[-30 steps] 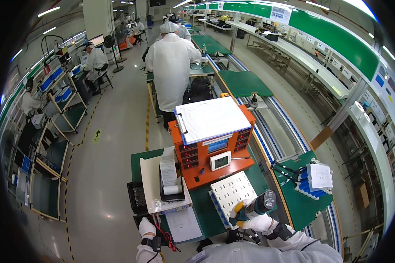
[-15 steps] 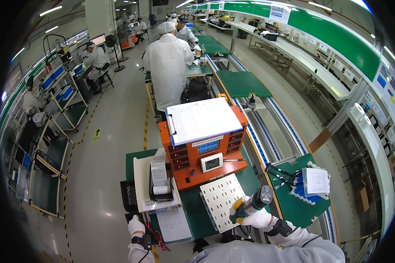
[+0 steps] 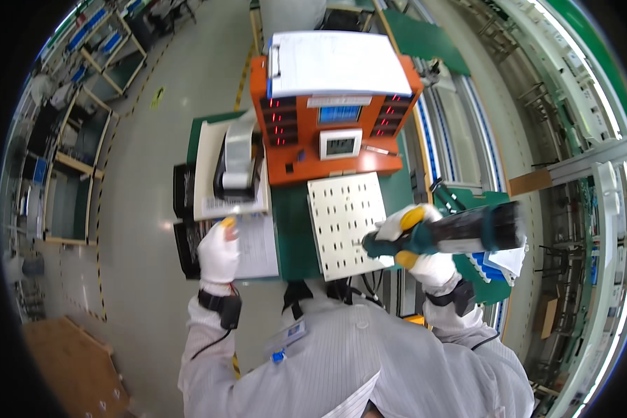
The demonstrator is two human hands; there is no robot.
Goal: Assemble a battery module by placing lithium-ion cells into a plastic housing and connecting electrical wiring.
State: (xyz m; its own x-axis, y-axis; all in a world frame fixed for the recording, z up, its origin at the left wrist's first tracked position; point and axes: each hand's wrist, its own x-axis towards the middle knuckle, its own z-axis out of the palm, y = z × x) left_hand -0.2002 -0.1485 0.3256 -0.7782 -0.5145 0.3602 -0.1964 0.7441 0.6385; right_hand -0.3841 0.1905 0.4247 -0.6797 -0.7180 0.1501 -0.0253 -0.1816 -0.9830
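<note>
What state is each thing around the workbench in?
Right grip: gloved, closed around the power tool.
Left grip: gloved; whether holding anything is unclear.
Power tool: held sideways, nose over the perforated plate.
Perforated plate: lying flat.
Orange machine: red digits and screen lit.
White display: upright, showing digits.
Clipboard: atop the machine, papers on it.
Paper roll: partly unwound.

left grip (image 3: pixel 218 259): gloved, blurred | right grip (image 3: pixel 430 269): gloved, clenched | forearms (image 3: pixel 205 340): reaching forward

The power tool (image 3: pixel 460 231) is teal and black, the cream plate (image 3: pixel 347 221) dark-slotted, the cabinet (image 3: pixel 307 129) orange (its digits (image 3: pixel 279 130) red).
</note>
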